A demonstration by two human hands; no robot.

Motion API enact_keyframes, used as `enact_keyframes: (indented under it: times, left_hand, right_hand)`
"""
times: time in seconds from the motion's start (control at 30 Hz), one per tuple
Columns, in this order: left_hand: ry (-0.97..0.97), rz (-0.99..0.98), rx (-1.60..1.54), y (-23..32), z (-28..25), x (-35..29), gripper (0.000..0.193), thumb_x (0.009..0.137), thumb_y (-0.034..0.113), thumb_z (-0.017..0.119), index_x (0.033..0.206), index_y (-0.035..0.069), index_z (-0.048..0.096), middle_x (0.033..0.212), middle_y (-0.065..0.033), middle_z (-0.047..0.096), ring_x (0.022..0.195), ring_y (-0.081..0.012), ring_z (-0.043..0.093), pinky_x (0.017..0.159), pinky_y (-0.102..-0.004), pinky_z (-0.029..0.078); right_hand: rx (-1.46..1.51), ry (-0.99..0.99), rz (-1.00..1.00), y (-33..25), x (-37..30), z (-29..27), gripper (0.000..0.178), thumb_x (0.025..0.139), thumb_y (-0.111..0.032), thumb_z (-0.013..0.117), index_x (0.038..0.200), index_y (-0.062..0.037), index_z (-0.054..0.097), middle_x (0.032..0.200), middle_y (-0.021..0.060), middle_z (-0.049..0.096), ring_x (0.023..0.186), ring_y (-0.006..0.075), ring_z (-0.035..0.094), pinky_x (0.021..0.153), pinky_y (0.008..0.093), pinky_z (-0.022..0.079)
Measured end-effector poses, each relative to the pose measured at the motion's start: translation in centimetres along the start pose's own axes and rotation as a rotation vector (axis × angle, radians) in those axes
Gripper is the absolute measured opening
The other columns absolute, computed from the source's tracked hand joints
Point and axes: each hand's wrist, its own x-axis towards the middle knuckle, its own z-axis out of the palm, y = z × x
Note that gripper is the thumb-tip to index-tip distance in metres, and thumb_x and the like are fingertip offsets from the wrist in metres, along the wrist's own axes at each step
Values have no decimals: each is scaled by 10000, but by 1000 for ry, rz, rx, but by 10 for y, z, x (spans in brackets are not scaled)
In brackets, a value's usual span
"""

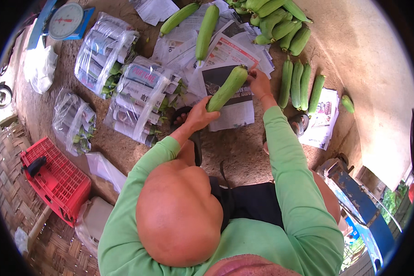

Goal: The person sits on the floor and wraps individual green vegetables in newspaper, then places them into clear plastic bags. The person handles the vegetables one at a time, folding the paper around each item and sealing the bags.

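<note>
**Long green gourd in the left hand, right hand up by the other end**

So the left hand [200,115] has its fingers closed around the near end of a long green gourd [230,87], and the gourd slants away from that grip, up and to the right. Most of its length sticks out past the fingers, bare and easy to see. It's right over a newspaper sheet [234,120] with a big dark panel on it.

The right hand [258,83] is just beside the gourd's far end, at the right edge of the paper. Its fingers look bent, but honestly I can't tell if they're pinching the sheet, touching the gourd or just sitting there.

Past the hands, two more gourds [207,34] lie on loose newspaper. Off to the right there's a row of four slimmer ones [297,85], with a heaped pile [273,23] behind that. Over on the left sit three clear plastic bundles [140,96] with newspaper-wrapped stuff inside, green ends poking out. A round dial scale [66,20] stands behind them, and a red crate [62,179] is nearer the person.
</note>
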Motion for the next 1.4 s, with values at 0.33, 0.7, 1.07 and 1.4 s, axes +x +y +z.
enact_keyframes:
  times: [0.33,0.7,1.07,1.4]
  left_hand:
    - [75,14,21,3,-1,9,791,819,316,814,1485,9,518,1241,-223,701,1162,-337,682,987,-421,510]
    - [53,-30,100,8,-8,18,766,791,321,819,1433,-3,556,1177,-245,721,1101,-385,705,940,-462,528]
    - [68,0,103,-8,-4,22,785,818,340,831,1428,-41,515,1218,-239,694,1119,-339,684,962,-435,519]
    - [47,-14,87,-6,-4,26,816,827,331,850,1461,-52,506,1264,-212,677,1150,-291,665,985,-409,511]
  right_hand:
    - [-24,104,-188,-40,40,-22,290,923,-167,699,1163,-8,727,1088,212,762,1004,325,741,888,408,571]
    - [87,-420,-160,-190,7,3,614,891,-174,602,1484,-21,560,858,140,742,686,198,692,659,350,547]
    - [-301,-86,201,11,-96,-51,410,921,-375,740,1003,25,709,945,213,736,895,336,720,835,412,565]
    - [920,25,687,26,-152,1,268,992,-272,750,1077,-40,647,930,52,705,738,164,697,580,338,559]
